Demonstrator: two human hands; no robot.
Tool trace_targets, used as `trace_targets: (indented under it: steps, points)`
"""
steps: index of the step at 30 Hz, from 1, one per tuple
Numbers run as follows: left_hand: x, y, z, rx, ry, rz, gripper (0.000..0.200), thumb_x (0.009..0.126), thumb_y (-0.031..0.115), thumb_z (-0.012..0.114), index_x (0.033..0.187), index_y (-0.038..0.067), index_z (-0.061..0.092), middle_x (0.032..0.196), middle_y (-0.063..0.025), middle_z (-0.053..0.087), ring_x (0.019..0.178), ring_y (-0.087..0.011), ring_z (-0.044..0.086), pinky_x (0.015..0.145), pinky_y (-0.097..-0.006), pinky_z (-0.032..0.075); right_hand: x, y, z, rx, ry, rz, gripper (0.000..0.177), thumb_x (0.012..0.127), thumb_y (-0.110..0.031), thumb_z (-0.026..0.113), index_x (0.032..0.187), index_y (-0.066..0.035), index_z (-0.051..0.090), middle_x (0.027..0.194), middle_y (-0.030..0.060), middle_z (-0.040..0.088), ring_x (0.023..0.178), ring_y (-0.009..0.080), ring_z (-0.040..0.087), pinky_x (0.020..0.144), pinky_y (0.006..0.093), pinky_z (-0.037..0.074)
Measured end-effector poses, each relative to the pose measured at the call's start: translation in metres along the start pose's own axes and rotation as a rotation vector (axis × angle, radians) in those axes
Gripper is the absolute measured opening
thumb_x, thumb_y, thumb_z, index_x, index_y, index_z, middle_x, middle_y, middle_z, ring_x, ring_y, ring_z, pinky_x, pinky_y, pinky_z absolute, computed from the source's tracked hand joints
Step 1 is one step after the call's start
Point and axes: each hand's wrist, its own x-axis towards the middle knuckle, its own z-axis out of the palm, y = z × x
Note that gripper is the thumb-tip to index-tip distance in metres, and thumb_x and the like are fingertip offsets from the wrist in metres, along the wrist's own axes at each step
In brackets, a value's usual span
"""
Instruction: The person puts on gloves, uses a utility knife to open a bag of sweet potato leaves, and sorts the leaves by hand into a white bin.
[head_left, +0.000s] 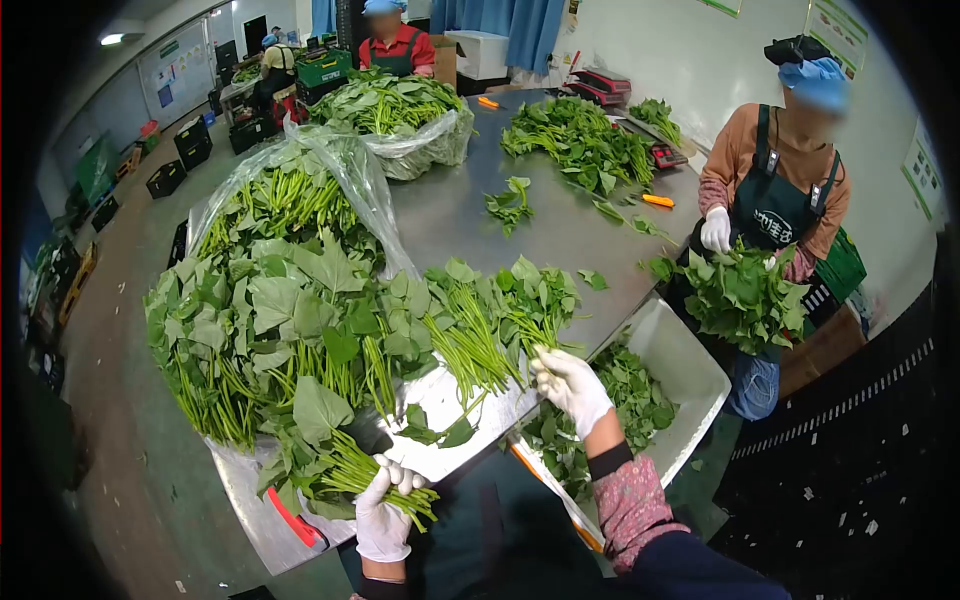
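My left hand (385, 510), in a white glove, is closed round the stems of a bunch of leafy greens (345, 465) at the table's near edge. Its leaves point up and left. My right hand (572, 385), also gloved, has its fingers bent together at the stem ends of a smaller bunch (530, 310); what lies between the fingertips is too small to make out. Beside it, a bunch with long stems (465, 335) lies on the table. A large heap of greens (270, 300) fills the left side. A red-handled tool (295, 518) rests near my left hand.
A white bin (690, 385) with loose leaves stands below the table edge at right. Across the metal table (450, 215) lie more greens (580, 140), orange tools and scales (600, 85). A co-worker (780, 190) at right holds greens; another person (395, 50) stands behind.
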Motion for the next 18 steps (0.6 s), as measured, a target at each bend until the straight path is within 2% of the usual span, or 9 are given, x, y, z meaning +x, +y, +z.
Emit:
trace_targets:
  steps: [2,4,6,9,12,14,17,18]
  points:
    - [0.0,0.0,-0.001,0.034,0.001,0.011,0.013,0.094,0.012,0.06,0.106,0.009,0.057,0.074,-0.0011,0.047,0.071,-0.0168,0.047,0.079,-0.0377,0.044,0.014,-0.017,0.036,-0.039,-0.084,-0.086,0.024,0.094,-0.012,0.06,0.116,-0.004,0.056,0.089,0.0045,0.063,0.063,0.0103,0.051,0.057,0.0245,0.043]
    - [0.001,0.0,-0.003,0.074,-0.019,0.036,0.012,0.094,0.012,0.061,0.105,0.008,0.057,0.074,-0.0014,0.047,0.071,-0.0172,0.047,0.079,-0.0379,0.044,0.02,-0.039,0.07,0.085,-0.262,-0.144,0.031,0.094,-0.013,0.06,0.123,-0.004,0.054,0.089,0.0041,0.062,0.062,0.0096,0.049,0.057,0.0253,0.042]
    - [-0.001,0.001,0.001,0.108,-0.046,0.064,0.013,0.095,0.012,0.059,0.107,0.008,0.057,0.077,-0.0014,0.047,0.07,-0.0158,0.045,0.079,-0.0365,0.044,-0.001,-0.059,0.116,0.07,-0.384,-0.221,0.034,0.094,-0.012,0.06,0.126,-0.003,0.052,0.089,0.0041,0.062,0.061,0.0092,0.047,0.056,0.024,0.041]
    - [-0.003,0.002,0.005,0.166,-0.043,0.102,0.013,0.096,0.012,0.058,0.107,0.008,0.057,0.078,-0.0008,0.047,0.07,-0.0149,0.044,0.077,-0.0353,0.044,-0.022,-0.055,0.139,-0.211,-0.244,-0.315,0.035,0.094,-0.012,0.059,0.127,-0.003,0.051,0.093,0.0047,0.061,0.063,0.0089,0.047,0.056,0.0228,0.041]
    - [-0.004,0.006,0.008,0.207,-0.009,0.121,0.012,0.095,0.013,0.059,0.106,0.009,0.057,0.077,0.0003,0.046,0.069,-0.0144,0.044,0.075,-0.0344,0.043,-0.044,-0.044,0.101,-0.014,-0.125,-0.612,0.033,0.096,-0.014,0.058,0.126,-0.003,0.051,0.096,0.0059,0.061,0.068,0.0084,0.051,0.057,0.0224,0.042]
    - [-0.005,0.008,0.004,0.223,0.009,0.121,0.012,0.095,0.013,0.059,0.106,0.009,0.057,0.077,0.0002,0.046,0.068,-0.0145,0.044,0.075,-0.0343,0.043,-0.053,-0.038,0.044,0.329,-0.045,-0.741,0.032,0.096,-0.018,0.059,0.123,-0.004,0.052,0.103,0.0069,0.062,0.073,0.0086,0.055,0.059,0.0234,0.044]
    - [-0.001,0.003,-0.001,0.287,-0.002,0.145,0.011,0.095,0.012,0.06,0.104,0.008,0.056,0.078,-0.0014,0.048,0.069,-0.0156,0.047,0.075,-0.0352,0.044,-0.055,-0.017,0.001,0.088,0.346,-0.364,0.034,0.095,-0.023,0.062,0.123,-0.006,0.052,0.107,0.0065,0.062,0.077,0.009,0.056,0.063,0.0236,0.046]
    - [0.002,-0.001,0.001,0.312,-0.004,0.16,0.011,0.095,0.012,0.06,0.104,0.008,0.055,0.078,-0.0018,0.049,0.069,-0.0158,0.048,0.075,-0.0353,0.044,-0.054,-0.007,-0.006,-0.234,0.489,-0.299,0.033,0.095,-0.026,0.062,0.12,-0.006,0.057,0.111,0.0067,0.063,0.082,0.0111,0.058,0.068,0.0261,0.048]
